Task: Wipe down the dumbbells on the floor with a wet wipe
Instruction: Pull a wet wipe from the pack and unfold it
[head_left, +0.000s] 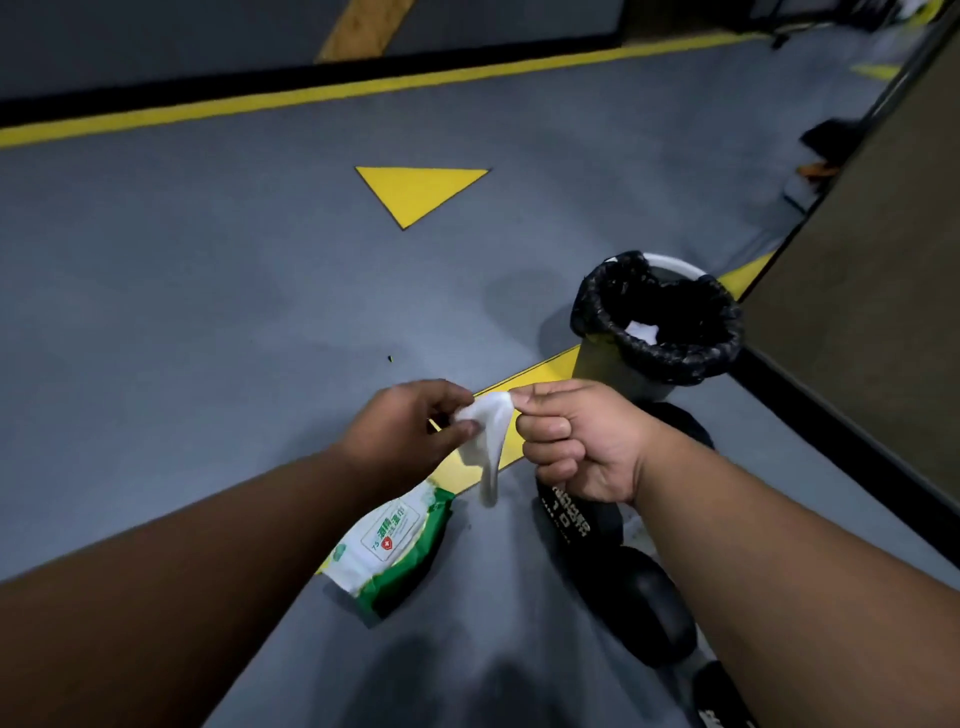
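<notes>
Pinching a wet wipe (491, 436) in both grips, grey floor (208, 291), yellow triangle (418, 192), lined bin (657, 322), dumbbells (623, 582)

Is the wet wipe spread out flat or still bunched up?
Bunched: the wet wipe hangs crumpled, pinched between left hand and right hand.

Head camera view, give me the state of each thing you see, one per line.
Wet wipe: pinched between both hands, hanging crumpled.
Left hand: pinching the wipe.
Right hand: pinching the wipe's top.
Wipe pack: lying on the floor.
Dumbbells: lying on the floor.
Trash bin: upright, bag-lined, holding something white.
</notes>
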